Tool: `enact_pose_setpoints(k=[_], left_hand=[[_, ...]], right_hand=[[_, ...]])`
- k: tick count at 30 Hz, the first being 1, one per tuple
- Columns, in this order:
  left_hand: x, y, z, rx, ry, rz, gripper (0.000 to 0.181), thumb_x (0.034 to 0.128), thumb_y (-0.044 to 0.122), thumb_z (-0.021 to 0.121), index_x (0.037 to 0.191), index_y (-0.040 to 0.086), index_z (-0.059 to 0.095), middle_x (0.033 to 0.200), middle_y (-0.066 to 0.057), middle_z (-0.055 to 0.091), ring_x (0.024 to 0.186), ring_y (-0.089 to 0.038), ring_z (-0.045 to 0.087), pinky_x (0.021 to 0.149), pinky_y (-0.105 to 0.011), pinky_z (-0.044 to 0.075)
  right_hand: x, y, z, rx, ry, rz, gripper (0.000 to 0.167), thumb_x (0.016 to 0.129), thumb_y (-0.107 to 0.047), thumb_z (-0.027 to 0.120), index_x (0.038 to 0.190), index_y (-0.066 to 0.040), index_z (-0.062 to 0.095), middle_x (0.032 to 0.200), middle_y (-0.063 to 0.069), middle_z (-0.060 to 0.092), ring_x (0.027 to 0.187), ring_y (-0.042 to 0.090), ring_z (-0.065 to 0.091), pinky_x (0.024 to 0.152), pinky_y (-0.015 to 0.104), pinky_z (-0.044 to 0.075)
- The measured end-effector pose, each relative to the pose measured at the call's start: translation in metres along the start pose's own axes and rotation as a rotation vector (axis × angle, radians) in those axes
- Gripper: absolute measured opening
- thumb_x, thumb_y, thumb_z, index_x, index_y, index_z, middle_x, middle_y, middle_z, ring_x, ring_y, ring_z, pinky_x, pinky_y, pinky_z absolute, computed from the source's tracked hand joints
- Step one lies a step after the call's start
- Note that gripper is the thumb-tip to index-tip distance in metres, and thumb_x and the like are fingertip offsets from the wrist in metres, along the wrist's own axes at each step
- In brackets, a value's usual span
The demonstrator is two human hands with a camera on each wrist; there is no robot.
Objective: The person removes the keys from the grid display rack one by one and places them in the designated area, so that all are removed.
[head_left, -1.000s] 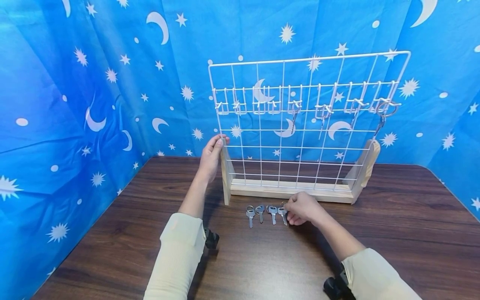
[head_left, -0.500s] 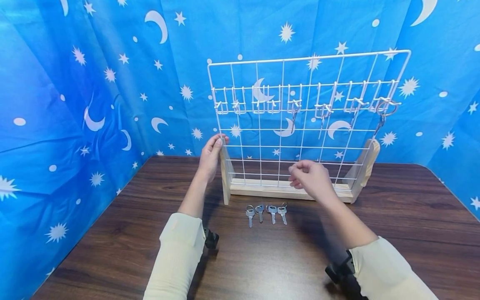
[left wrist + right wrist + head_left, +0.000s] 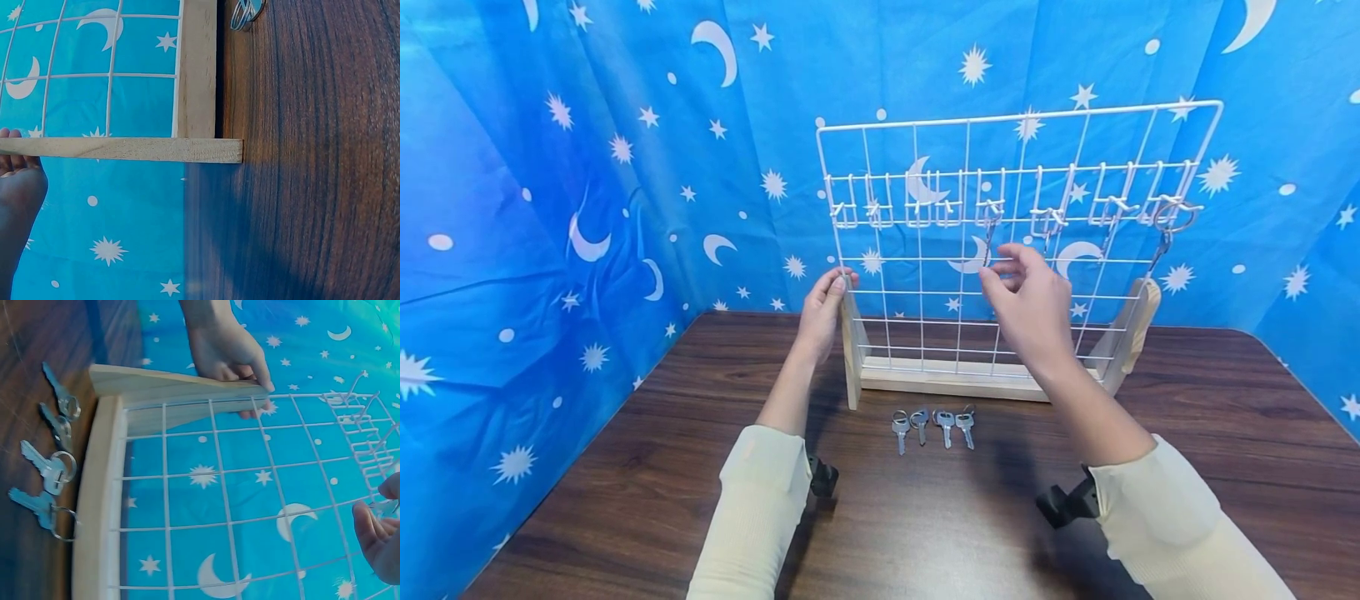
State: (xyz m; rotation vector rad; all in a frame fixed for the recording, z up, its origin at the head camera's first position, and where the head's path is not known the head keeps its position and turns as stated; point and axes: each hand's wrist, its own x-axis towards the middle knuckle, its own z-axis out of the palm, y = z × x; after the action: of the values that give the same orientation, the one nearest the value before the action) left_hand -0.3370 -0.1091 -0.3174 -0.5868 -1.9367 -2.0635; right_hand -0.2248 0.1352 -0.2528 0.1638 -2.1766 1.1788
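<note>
My left hand (image 3: 822, 312) holds the top of the wooden side support (image 3: 851, 350) of a white wire grid rack (image 3: 958, 329); its fingers also show at the support in the right wrist view. Before the grid, my right hand (image 3: 1033, 304) is raised, thumb and forefinger apart, beside the lower end of a hanging key (image 3: 989, 242). Something pale shows between its fingers in the right wrist view; whether they touch the key, I cannot tell. On the table, several silver keys (image 3: 944, 427) with rings lie in a row before the rack's base.
Several white hooks (image 3: 917, 215) line the upper grid. More keys hang at the right, one from a large ring (image 3: 1172, 215); my right hand partly covers another. The dark wood table (image 3: 910, 517) meets a blue curtain (image 3: 760, 92) with moons and stars.
My right hand has left the rightmost key on the table and risen before the grid to the hanging key. The keys on the table stay put. The left hand has not moved.
</note>
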Motion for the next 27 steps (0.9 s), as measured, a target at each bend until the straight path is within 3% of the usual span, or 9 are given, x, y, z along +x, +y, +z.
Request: enact_pose_setpoints(k=[4, 8, 20, 27], left_hand=[[0.001, 0.0, 0.0, 0.01, -0.005, 0.0, 0.034, 0.1004, 0.017, 0.039, 0.124, -0.006, 0.047, 0.123, -0.025, 0.052, 0.118, -0.026, 0.048, 0.102, -0.032, 0.034], [0.001, 0.0, -0.001, 0.01, -0.009, 0.0, 0.035, 0.1003, 0.017, 0.04, 0.126, -0.007, 0.046, 0.124, -0.025, 0.052, 0.119, -0.027, 0.047, 0.102, -0.032, 0.033], [0.001, -0.001, 0.0, -0.009, -0.003, 0.004, 0.033, 0.1003, 0.015, 0.039, 0.124, -0.007, 0.047, 0.124, -0.028, 0.05, 0.118, -0.027, 0.048, 0.102, -0.031, 0.034], [0.0, 0.001, 0.0, -0.006, -0.004, -0.008, 0.034, 0.1006, 0.016, 0.038, 0.125, -0.007, 0.046, 0.125, -0.025, 0.051, 0.119, -0.027, 0.048, 0.102, -0.031, 0.033]], right_hand=[[0.007, -0.01, -0.001, -0.044, 0.019, 0.021, 0.042, 0.091, -0.025, 0.058, 0.126, -0.002, 0.051, 0.109, 0.011, 0.064, 0.091, 0.022, 0.064, 0.068, 0.036, 0.052], [0.014, -0.017, 0.0, -0.049, 0.004, 0.062, 0.045, 0.091, -0.027, 0.058, 0.129, -0.003, 0.049, 0.109, 0.011, 0.063, 0.092, 0.023, 0.062, 0.068, 0.038, 0.052], [0.028, -0.026, 0.004, -0.01, 0.033, 0.133, 0.037, 0.093, -0.026, 0.056, 0.12, -0.001, 0.057, 0.095, 0.012, 0.066, 0.081, 0.022, 0.063, 0.064, 0.033, 0.05], [0.03, -0.027, 0.005, 0.002, 0.048, 0.126, 0.033, 0.094, -0.02, 0.053, 0.12, 0.0, 0.058, 0.09, 0.012, 0.067, 0.078, 0.022, 0.067, 0.054, 0.019, 0.047]])
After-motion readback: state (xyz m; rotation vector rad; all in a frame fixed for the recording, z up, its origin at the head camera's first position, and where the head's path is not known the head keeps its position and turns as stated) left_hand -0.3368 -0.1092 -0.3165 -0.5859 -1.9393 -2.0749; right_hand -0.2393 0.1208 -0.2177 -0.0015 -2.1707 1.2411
